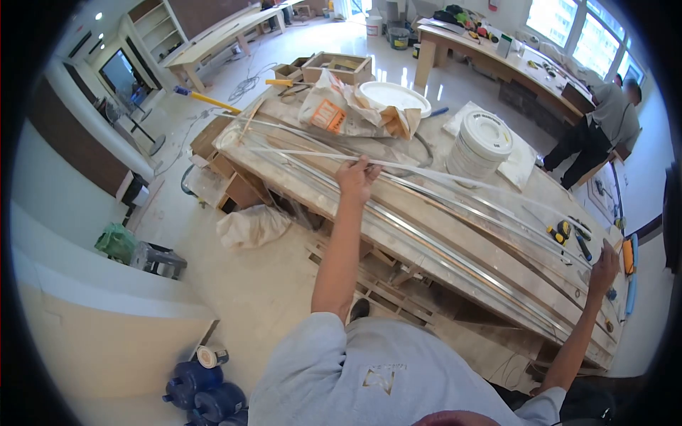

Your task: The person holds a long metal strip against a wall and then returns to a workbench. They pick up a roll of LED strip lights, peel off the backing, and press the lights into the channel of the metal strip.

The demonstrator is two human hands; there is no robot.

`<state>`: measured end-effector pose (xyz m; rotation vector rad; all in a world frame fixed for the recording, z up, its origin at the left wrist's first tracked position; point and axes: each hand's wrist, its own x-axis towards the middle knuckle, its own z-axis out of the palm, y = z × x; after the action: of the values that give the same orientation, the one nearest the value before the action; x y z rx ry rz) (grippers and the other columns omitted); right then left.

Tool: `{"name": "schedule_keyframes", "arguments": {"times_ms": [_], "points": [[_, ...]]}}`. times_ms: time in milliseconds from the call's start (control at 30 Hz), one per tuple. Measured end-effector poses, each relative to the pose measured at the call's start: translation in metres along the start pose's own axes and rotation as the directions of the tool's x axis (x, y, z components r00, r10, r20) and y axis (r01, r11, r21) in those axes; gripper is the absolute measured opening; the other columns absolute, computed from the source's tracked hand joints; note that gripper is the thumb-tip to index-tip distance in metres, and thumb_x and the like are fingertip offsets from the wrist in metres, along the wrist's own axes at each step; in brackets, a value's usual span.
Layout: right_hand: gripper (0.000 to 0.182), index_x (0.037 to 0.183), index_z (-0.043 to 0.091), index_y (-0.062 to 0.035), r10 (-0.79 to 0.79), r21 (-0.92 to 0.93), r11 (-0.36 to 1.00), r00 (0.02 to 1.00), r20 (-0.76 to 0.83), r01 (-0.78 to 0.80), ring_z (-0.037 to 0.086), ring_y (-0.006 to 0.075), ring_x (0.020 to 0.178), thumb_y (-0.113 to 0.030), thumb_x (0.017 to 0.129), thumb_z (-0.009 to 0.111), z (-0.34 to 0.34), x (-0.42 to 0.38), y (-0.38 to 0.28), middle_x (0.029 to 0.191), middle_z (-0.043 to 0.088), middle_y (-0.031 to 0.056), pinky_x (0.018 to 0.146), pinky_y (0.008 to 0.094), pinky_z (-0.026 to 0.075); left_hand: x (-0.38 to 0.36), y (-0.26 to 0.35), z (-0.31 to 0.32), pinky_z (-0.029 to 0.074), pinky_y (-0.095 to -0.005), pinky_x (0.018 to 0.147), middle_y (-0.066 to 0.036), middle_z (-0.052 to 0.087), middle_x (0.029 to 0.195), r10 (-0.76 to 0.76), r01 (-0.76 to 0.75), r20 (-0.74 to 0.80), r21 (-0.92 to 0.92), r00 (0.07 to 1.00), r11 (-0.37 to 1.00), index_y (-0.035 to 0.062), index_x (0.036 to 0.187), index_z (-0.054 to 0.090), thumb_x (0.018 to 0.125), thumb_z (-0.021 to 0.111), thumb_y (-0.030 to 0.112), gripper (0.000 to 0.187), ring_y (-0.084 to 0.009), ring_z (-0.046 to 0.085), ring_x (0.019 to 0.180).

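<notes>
My left hand (357, 179) is closed on a long thin white strip (426, 172), which runs across the workbench from the far left towards the right. At the bench's right end my right hand (605, 267) has its fingers bent near the ends of the long strips; what it holds, if anything, is too small to tell. Below the white strip, several long metal profiles (419, 245) lie lengthwise on the wooden bench (302, 186). Screwdrivers and a yellow-black tape measure (564, 228) lie left of my right hand.
A white bucket (483, 145), a paper bag (328, 106) and a round white lid (394, 98) stand on the bench's far side. Wooden boxes (337, 68) are behind. A person (604, 128) bends at the right. Blue bottles (206, 394) lie at the lower left.
</notes>
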<state>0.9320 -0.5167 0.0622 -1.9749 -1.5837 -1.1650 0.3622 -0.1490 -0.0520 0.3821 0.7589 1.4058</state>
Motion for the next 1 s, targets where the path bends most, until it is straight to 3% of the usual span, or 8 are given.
{"name": "schedule_keyframes", "arguments": {"times_ms": [67,200,367,533,733,800,933,1000], "points": [[0.038,0.12,0.065,-0.0059,0.101,0.049,0.993,0.989,0.111,-0.107,0.063,0.035,0.1,0.006,0.085,0.059,0.052,-0.012,0.035,0.104,0.068,0.016,0.089,0.0465,0.048,0.012,-0.018,0.01,0.064,-0.0333,0.061,-0.011,0.063,0.091,-0.011,0.011,-0.008,-0.036,1.0,0.999,-0.0016,0.1,0.055,0.094,0.064,0.003,0.012,-0.022,0.067,0.073],[0.06,0.139,0.052,-0.0051,0.392,-0.328,0.907,0.815,0.427,-0.265,0.055,0.0395,0.122,-0.002,0.082,0.067,0.117,-0.06,0.029,0.131,0.058,0.0226,0.105,0.0464,0.042,0.004,-0.046,0.035,0.064,-0.0345,0.059,-0.013,0.064,0.091,-0.032,0.032,-0.001,-0.031,0.999,0.999,-0.0024,0.1,0.054,0.093,0.065,0.002,0.014,-0.0219,0.067,0.071],[0.062,0.142,0.049,-0.0015,0.27,0.094,0.945,0.908,0.321,-0.314,0.05,0.0412,0.129,-0.011,0.084,0.069,0.085,-0.101,-0.117,0.137,0.055,0.0234,0.113,0.0469,0.033,0.015,-0.088,0.03,0.064,-0.0345,0.059,-0.015,0.065,0.092,-0.152,0.151,0.019,0.057,0.988,0.987,-0.0016,0.101,0.052,0.095,0.062,0.003,0.013,-0.0252,0.07,0.072],[0.045,0.129,0.061,-0.0003,0.488,0.18,0.734,0.692,0.532,-0.655,0.056,0.0388,0.122,-0.013,0.087,0.067,0.01,-0.145,-0.287,0.128,0.062,0.0228,0.107,0.0439,0.04,0.019,-0.087,0.037,0.063,-0.0352,0.057,-0.022,0.067,0.092,-0.363,0.354,-0.003,0.225,0.932,0.908,-0.0031,0.103,0.05,0.099,0.057,0.014,0.019,-0.0307,0.073,0.075],[0.039,0.12,0.065,0.0,0.324,0.3,0.702,0.665,0.673,-0.646,0.06,0.0396,0.112,-0.01,0.083,0.069,-0.045,-0.191,-0.385,0.116,0.066,0.0229,0.101,0.0448,0.045,0.039,-0.07,0.025,0.061,-0.0374,0.055,-0.025,0.07,0.091,-0.603,0.472,0.107,0.521,0.791,0.712,-0.0049,0.108,0.051,0.103,0.05,0.028,0.033,-0.0332,0.073,0.073],[0.034,0.114,0.068,0.0,0.303,0.251,0.622,0.524,0.796,-0.742,0.061,0.04,0.11,-0.009,0.081,0.069,-0.056,-0.21,-0.402,0.112,0.067,0.0224,0.1,0.0452,0.045,0.031,-0.057,0.016,0.061,-0.0373,0.054,-0.023,0.07,0.09,-0.684,0.492,0.143,0.592,0.715,0.638,-0.0051,0.109,0.052,0.103,0.051,0.029,0.035,-0.033,0.073,0.073],[0.028,0.106,0.071,0.0005,0.151,0.293,0.647,0.495,0.856,-0.704,0.063,0.0394,0.108,-0.01,0.08,0.071,-0.064,-0.242,-0.413,0.108,0.069,0.0228,0.097,0.0439,0.047,-0.016,-0.013,-0.009,0.058,-0.0327,0.052,-0.021,0.071,0.089,-0.658,0.272,0.298,0.737,0.691,0.619,-0.0048,0.108,0.057,0.101,0.056,0.029,0.035,-0.0295,0.074,0.072],[0.023,0.1,0.073,0.0005,0.154,0.166,0.556,0.298,0.942,-0.814,0.066,0.0397,0.1,-0.012,0.08,0.072,-0.063,-0.265,-0.411,0.104,0.07,0.0235,0.09,0.043,0.052,-0.053,0.005,-0.043,0.057,-0.0305,0.052,-0.02,0.071,0.088,-0.675,0.221,0.342,0.767,0.653,0.603,-0.0043,0.106,0.059,0.1,0.058,0.029,0.034,-0.0271,0.074,0.072]]}}
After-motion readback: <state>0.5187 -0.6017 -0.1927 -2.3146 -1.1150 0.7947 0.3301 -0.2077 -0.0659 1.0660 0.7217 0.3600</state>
